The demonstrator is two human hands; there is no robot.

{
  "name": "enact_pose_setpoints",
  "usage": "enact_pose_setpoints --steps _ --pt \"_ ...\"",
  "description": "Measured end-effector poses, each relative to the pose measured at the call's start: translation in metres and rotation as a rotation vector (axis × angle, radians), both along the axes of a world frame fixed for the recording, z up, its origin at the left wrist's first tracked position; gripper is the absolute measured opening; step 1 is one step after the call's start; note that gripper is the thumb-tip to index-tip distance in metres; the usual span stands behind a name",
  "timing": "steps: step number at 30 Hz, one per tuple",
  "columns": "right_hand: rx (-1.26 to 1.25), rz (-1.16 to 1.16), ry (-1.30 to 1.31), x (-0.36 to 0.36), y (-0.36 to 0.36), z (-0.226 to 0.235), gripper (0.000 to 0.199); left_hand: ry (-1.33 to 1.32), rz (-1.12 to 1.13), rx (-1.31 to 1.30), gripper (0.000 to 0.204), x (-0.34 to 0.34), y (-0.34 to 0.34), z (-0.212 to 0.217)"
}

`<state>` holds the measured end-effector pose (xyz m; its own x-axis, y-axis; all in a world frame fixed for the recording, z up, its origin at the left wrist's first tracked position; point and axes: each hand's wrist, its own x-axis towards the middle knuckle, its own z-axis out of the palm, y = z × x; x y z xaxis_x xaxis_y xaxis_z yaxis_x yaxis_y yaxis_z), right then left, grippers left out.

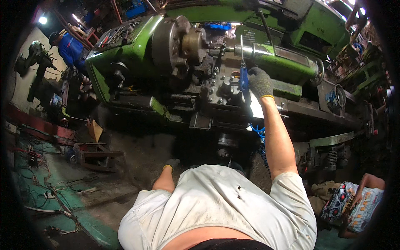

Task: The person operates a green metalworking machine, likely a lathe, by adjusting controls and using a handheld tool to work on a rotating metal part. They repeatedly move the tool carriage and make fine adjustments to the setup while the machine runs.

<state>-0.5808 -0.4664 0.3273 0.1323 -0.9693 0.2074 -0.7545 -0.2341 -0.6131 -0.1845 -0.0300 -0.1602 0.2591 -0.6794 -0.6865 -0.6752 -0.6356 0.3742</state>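
The gloved right hand (260,82) reaches up over the lathe (137,46), its grip closed round a blue-handled tool (243,79) held upright at the carriage, just beside the chuck (166,43). The left hand (171,163) hangs low by the hip; whether its grip holds anything I cannot tell.

air gun (243,79) right of chuck (170,45)

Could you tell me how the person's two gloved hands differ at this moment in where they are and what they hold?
The right hand is raised to the green lathe and grips a blue-handled air gun; the left hand hangs low beside the body, away from the machine, and appears empty. The right hand shows its full back; the left hand is partly hidden behind the white shirt. Both wear grey gloves with yellow cuffs.
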Motion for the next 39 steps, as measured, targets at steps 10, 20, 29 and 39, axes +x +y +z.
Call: enact_pose_setpoints --steps 10,20,29,39 --pt "0.040 0.115 -0.052 -0.012 -0.004 -0.007 0.031 0.045 0.097 0.047 0.053 -0.067 -0.013 0.054" --pt "-0.058 0.096 -0.072 -0.019 0.006 0.004 0.025 -0.099 -0.132 0.131 0.043 -0.132 -0.030 0.148" --pt "-0.064 0.186 -0.036 -0.021 0.002 0.005 0.026 -0.025 0.100 0.152 0.043 -0.149 0.033 0.108" --pt "-0.175 0.145 -0.064 -0.014 -0.001 -0.006 0.026 0.001 0.147 0.180 0.046 -0.153 0.056 0.090"
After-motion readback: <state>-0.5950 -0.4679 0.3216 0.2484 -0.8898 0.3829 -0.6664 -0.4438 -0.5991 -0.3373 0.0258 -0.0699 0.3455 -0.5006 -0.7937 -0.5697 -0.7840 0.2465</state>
